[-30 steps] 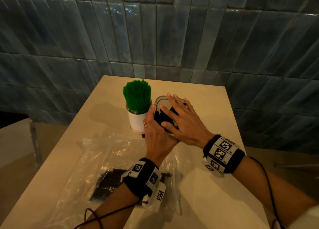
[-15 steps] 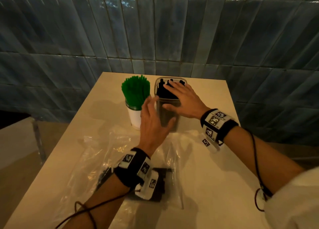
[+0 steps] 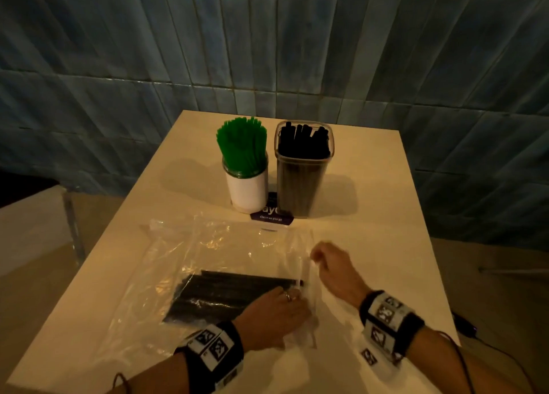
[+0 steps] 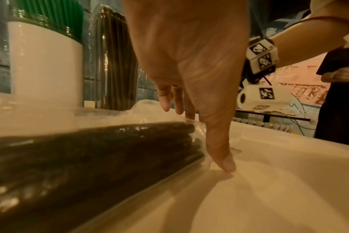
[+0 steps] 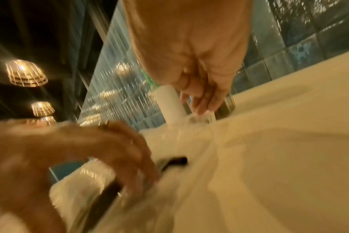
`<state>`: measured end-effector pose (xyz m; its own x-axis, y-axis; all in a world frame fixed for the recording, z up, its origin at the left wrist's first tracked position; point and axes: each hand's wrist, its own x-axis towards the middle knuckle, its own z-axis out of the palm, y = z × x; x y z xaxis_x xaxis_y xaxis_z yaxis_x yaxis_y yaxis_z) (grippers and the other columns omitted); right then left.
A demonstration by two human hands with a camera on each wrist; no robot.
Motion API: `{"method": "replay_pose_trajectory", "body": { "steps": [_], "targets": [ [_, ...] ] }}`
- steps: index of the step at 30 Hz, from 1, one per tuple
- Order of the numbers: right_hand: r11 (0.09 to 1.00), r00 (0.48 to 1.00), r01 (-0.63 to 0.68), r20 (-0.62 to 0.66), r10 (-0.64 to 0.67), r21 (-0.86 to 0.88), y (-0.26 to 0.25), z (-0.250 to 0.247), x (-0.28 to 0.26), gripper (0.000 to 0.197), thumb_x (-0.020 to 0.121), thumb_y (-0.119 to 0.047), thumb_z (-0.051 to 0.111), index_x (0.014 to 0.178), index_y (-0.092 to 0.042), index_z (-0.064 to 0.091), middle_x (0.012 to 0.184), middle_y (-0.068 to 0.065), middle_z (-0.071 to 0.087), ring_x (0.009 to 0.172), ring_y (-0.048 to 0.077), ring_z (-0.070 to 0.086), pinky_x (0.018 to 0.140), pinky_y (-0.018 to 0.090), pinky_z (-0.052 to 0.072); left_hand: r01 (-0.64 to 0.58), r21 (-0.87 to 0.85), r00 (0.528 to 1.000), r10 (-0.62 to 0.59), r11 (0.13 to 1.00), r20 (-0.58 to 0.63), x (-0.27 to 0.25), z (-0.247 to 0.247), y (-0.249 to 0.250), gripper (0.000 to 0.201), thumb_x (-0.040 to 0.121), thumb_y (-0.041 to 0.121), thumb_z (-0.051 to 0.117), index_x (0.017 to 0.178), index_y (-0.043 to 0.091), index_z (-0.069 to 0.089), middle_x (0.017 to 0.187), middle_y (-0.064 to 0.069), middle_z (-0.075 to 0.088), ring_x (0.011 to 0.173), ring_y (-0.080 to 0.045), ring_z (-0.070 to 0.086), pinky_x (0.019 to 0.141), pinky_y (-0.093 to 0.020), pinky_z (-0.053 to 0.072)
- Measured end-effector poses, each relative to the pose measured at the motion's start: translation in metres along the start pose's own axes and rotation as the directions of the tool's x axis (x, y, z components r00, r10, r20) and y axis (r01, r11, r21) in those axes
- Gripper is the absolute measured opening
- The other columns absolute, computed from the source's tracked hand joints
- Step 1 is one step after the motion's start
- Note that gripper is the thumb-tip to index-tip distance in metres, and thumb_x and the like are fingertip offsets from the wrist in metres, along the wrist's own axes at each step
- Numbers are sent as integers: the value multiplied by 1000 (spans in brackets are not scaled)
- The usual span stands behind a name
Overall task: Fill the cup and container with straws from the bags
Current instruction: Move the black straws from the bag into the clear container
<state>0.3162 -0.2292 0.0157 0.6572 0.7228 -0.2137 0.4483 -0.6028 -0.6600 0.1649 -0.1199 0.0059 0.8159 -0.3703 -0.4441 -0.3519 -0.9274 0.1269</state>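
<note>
1. Left hand (image 3: 274, 316) lies over the open right end of the clear plastic bag (image 3: 208, 263) at the near part of the desk (image 3: 371, 215). The left wrist view shows the thumb (image 4: 221, 151) straight, tip down beside the straw ends; grip relaxed and wide, clasping nothing.
2. Right hand (image 3: 335, 268) is just beyond, at the bag's far right edge. Its fingers appear to pinch the plastic; blur prevents certainty.
3. Loose black straws (image 3: 231, 297) lie flat inside the bag.
4. Farther back, a purple card (image 3: 271, 216) lies on the desk.
5. White cup (image 3: 249, 190) stands upright, packed with green straws (image 3: 242, 144).
6. Clear container (image 3: 301, 182), just right of the cup, holds upright black straws.
</note>
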Motion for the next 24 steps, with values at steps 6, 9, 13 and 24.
{"method": "replay_pose_trajectory", "body": {
  "steps": [6,9,13,24],
  "targets": [
    [987,949,148,287,-126,-57,9,26,-7,26,81,0,54,103,-7,67,109,5,61,102,18,57,90,21,42,151,60,988,-150,987,-24,9,-12,1,83,76,37,72,143,10,30,149,-13,25,135,-32,25,110,-45,28],
    [993,970,115,218,-107,-26,8,27,-5,22,78,2,49,92,-11,60,99,5,61,93,21,58,80,24,44,237,-38,968,-239,971,-71,2,-15,7,78,81,22,70,144,9,25,151,-17,17,130,-34,33,102,-45,38],
    [993,977,86,203,-68,-80,5,31,-2,17,77,-8,57,84,-18,45,91,-2,47,86,20,50,75,29,42,271,-98,959,-278,958,-63,-4,-10,9,59,87,5,60,137,11,30,147,-15,24,112,-32,49,80,-40,46],
    [937,891,317,384,-241,-149,-25,37,12,31,82,-21,61,113,-22,57,115,1,57,102,17,54,91,32,48,201,-277,955,-251,940,-158,-12,1,16,50,93,3,50,138,13,31,148,-11,21,115,-26,49,90,-39,50]
  ]
}}
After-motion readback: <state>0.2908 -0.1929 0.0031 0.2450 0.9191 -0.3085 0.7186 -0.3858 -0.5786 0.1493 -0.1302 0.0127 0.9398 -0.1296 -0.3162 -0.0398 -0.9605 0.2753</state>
